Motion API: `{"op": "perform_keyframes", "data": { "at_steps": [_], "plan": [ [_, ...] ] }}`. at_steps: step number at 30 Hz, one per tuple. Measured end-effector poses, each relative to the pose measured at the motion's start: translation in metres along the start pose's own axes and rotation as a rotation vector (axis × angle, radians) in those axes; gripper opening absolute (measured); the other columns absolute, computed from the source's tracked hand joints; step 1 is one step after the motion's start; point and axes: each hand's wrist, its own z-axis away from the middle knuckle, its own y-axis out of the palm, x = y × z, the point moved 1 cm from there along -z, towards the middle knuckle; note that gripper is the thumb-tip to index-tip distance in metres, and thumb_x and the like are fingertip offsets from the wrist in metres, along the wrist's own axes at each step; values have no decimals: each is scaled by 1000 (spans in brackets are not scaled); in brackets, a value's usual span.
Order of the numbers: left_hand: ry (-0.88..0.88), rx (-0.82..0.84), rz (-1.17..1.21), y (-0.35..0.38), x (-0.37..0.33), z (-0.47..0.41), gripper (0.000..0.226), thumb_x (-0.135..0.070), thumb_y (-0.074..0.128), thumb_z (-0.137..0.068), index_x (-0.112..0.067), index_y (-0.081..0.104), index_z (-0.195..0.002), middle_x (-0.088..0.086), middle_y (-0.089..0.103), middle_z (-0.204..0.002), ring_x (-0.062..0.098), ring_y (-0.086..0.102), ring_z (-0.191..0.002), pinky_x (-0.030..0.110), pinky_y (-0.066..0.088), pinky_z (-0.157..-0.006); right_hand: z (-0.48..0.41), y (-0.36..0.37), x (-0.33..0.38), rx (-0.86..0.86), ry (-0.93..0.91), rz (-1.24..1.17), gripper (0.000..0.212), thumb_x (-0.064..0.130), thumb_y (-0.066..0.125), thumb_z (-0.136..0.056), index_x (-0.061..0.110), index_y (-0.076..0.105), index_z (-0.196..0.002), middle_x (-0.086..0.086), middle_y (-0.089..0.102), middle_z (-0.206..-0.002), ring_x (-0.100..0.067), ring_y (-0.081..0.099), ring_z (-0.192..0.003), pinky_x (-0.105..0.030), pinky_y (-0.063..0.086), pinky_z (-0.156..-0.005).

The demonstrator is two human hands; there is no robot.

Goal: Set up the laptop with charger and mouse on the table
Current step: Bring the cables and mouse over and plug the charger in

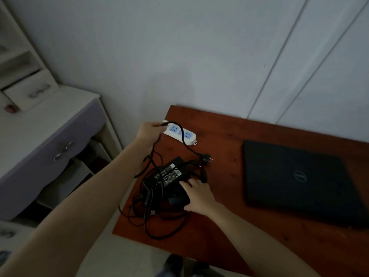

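- Left hand (148, 134) was raised above the counter's (219, 126) left edge, fingers pinching the black cable (182, 136).
- Right hand (199, 194) was low, fingers clamped around the charger brick (169, 174).
- Bare counter lay between the brick and one closed laptop (299, 180).
- One power strip (173, 129) sat at the back-left, with one loose plug (205, 157).

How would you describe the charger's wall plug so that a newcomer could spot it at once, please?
On the reddish-brown table, look left of the closed black laptop to the white power strip at the far left edge. Just this side of the strip's right end, beside the black charger brick, lies the wall plug. Alone among the cable ends, it shows bare metal prongs.
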Motion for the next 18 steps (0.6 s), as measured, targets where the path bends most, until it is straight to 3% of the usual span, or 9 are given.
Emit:
{"op": "perform_keyframes", "data": {
  "at_steps": [3, 6, 8, 9, 11, 13, 15, 16, 18],
  "plan": [
    [89, 46, -307, 0, 10, 6, 23, -3, 51, -89, -3, 64, -109, 4, 50, -59, 14, 43, -53, 23, 36, -54, 6, -5, -1, -52, -10, 24, 77, 42, 70, -71, 13, 37, -134, -10, 37, -133, -29, 36, -122, -40, 35, -99],
    [212, 89, -610, 0, 17, 16, 27, -7, 46, -90, -6, 60, -114, 1, 54, -68, 14, 50, -59, 23, 42, -54, 38, -40, -24, -126, 60, -240, 62, 40, 73, -63, 15, 50, -115, -2, 42, -115, -18, 48, -105, -32, 46, -87],
    [190, 121, -877, 1, 24, 22, 39, -18, 48, -90, -9, 47, -128, 9, 59, -100, 24, 58, -91, 35, 51, -78, 71, -78, -48, -155, 84, -399, 53, 32, 77, -62, 17, 54, -107, 3, 45, -107, -11, 50, -96, -27, 47, -84],
    [193, 102, -1073, 2, 28, 25, 50, -26, 50, -89, -12, 37, -135, 14, 50, -121, 30, 49, -113, 42, 46, -94, 90, -98, -59, -148, 79, -425, 50, 30, 78, -63, 20, 55, -105, 5, 46, -105, -9, 51, -94, -25, 47, -83],
    [344, 39, -1294, 12, 29, 36, 66, -37, 51, -88, -14, 22, -143, 16, 25, -146, 34, 20, -136, 48, 27, -108, 125, -132, -73, -120, 102, -423, 45, 30, 79, -65, 25, 55, -103, 7, 49, -103, -8, 53, -92, -24, 46, -80],
    [497, 166, -1118, 25, 19, 52, 61, -37, 48, -92, -15, 26, -144, 10, 23, -150, 28, 14, -141, 42, 21, -112, 145, -153, -81, -170, 148, -403, 44, 29, 79, -67, 26, 53, -102, 7, 51, -102, -10, 53, -92, -25, 45, -80],
    [368, 527, -685, 40, 13, 66, 39, -33, 43, -96, -20, 45, -132, -1, 46, -130, 16, 38, -129, 31, 30, -107, 152, -166, -87, -330, 190, -475, 42, 24, 79, -69, 24, 53, -102, 5, 53, -102, -12, 53, -93, -26, 43, -80],
    [282, 719, -605, 50, 13, 73, 34, -34, 42, -96, -22, 50, -127, -5, 49, -121, 11, 45, -119, 27, 33, -104, 153, -170, -89, -434, 219, -578, 39, 19, 78, -70, 24, 54, -101, 4, 54, -99, -12, 53, -91, -27, 43, -79],
    [247, 929, -788, 67, 25, 78, 45, -41, 43, -94, -19, 45, -134, -6, 48, -127, 11, 46, -118, 24, 33, -102, 154, -175, -91, -652, 279, -864, 29, 11, 75, -74, 21, 57, -95, 4, 59, -87, -10, 56, -78, -26, 45, -73]
  ]
}}
